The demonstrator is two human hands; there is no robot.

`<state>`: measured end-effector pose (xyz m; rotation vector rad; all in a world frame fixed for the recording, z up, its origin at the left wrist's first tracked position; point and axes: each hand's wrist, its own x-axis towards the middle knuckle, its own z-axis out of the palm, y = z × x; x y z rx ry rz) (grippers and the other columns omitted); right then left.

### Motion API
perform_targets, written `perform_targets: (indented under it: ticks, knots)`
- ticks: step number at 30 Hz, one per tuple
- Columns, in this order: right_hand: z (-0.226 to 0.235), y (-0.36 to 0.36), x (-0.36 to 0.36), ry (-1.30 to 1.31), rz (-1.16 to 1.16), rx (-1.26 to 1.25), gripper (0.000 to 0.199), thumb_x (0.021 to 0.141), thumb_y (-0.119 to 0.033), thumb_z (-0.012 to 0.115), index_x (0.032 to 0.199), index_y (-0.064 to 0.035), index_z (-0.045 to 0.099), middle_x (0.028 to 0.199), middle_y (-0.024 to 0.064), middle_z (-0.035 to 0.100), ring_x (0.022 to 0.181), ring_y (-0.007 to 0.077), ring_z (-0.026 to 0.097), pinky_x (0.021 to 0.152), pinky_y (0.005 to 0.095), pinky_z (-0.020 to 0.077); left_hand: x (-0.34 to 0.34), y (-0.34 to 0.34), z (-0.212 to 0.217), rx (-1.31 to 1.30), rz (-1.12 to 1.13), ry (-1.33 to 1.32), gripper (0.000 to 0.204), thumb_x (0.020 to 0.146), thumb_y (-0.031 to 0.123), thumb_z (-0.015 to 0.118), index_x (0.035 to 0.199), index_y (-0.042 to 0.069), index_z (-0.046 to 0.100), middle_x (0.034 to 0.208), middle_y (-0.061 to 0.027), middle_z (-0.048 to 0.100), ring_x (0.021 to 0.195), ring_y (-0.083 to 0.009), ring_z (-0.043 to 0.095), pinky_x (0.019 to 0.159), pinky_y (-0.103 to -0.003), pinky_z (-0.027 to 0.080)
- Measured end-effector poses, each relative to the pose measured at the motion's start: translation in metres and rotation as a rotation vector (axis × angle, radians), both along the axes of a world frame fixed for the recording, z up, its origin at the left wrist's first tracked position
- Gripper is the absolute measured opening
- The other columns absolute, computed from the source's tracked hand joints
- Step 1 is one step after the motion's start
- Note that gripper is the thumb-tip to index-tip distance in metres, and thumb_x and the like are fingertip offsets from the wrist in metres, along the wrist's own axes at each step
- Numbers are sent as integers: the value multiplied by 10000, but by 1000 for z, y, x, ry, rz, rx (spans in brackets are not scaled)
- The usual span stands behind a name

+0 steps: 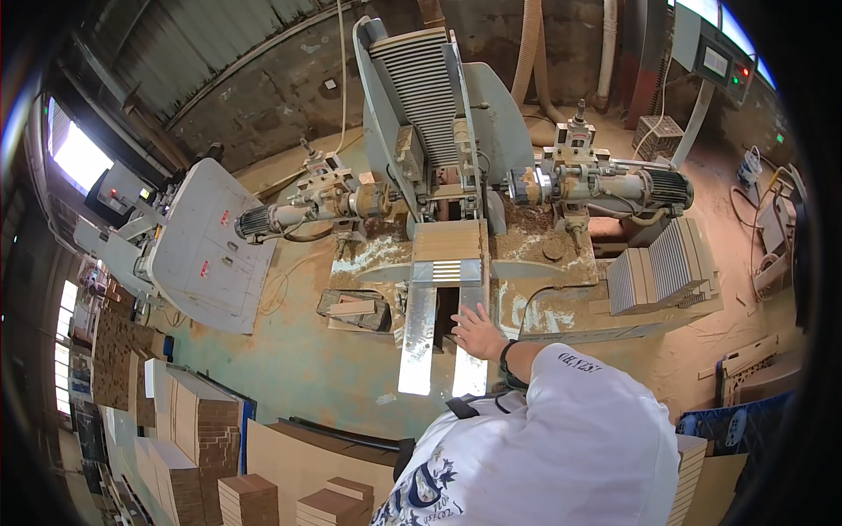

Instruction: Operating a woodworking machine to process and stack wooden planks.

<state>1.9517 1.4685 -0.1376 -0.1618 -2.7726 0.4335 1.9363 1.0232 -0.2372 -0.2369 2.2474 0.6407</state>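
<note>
My right hand (476, 333) reaches in from the right with its fingers spread and nothing in them. It is over the right one of two shiny metal rails (417, 351), near the gap between them. Just beyond my hand, a brown board piece (445, 241) with pale strips at its near end sits at the foot of the machine's feed chute (377, 114). Higher up, a column of stacked boards (421, 88) fills the chute. My left hand is not in the picture.
Motor units stand left (303, 215) and right (614, 186) of the chute. Stacked boards (658, 267) rest on the sawdust-covered base at right. More board stacks (197, 412) stand at lower left. A control panel (715, 63) is at upper right, a grey cabinet (210, 245) at left.
</note>
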Motion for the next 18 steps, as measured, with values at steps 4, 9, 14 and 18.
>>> perform_targets:
  ticks: [4, 9, 14, 18]
  knots:
    - [2, 0, 0, -7, -1, -6, 226, 834, -278, 480, 970, -137, 590, 1224, 54, 472, 1260, 280, 295, 1039, 556, 137, 2, 1, 0, -1, 1, 0, 459, 742, 448, 581, 831, 4, 660, 772, -168, 645, 767, -280, 622, 710, -369, 474]
    - [2, 1, 1, -17, -8, 4, 227, 838, -281, 472, 973, -140, 588, 1224, 53, 470, 1257, 281, 296, 1040, 554, 138, 4, 1, -1, 0, -2, -2, 462, 741, 449, 581, 835, 4, 660, 776, -170, 645, 771, -282, 622, 712, -371, 474]
    - [4, 1, 0, -19, 3, -5, 228, 838, -280, 478, 973, -134, 588, 1227, 55, 466, 1257, 280, 294, 1041, 550, 137, 5, 3, -2, 1, 2, 0, 464, 741, 450, 581, 839, 3, 660, 780, -172, 645, 775, -284, 622, 713, -372, 473]
    - [2, 1, 1, -6, 4, -17, 232, 838, -276, 485, 984, -127, 587, 1226, 57, 466, 1254, 282, 296, 1040, 552, 138, 6, 3, -2, 1, 6, 1, 466, 740, 451, 581, 842, 3, 660, 783, -174, 645, 779, -285, 621, 714, -373, 473]
